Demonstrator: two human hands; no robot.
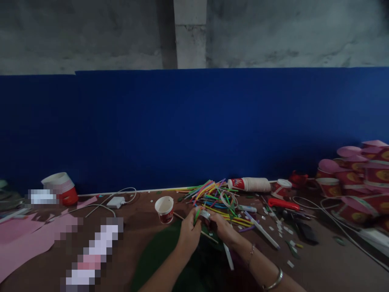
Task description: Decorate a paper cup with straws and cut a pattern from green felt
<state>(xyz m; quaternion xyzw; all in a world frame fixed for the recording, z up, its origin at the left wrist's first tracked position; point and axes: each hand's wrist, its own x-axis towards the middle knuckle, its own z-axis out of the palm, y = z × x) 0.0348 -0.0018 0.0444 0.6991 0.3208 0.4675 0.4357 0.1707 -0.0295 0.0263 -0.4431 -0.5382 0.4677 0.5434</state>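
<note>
A small green piece (197, 215) is pinched at one o'clock in the left hand (190, 228). Whether the blurred shiny item (206, 214) at the right hand's (223, 228) ten o'clock is gripped by it cannot be told. Colourful sticks (209, 189) are strewn at the left hand's one o'clock, a paper cup (164, 207) at ten.

A small item (205, 214) held between the left hand (191, 228) and the right hand (224, 229) is partly covered and too blurred to identify. Pixel blocks mask a pale strip (101, 243) at the near left of the desk (121, 255). The left edge crops the pink paper (21, 247), the right edge the stacked red cups (377, 175), the bottom edge both forearms (167, 263).
</note>
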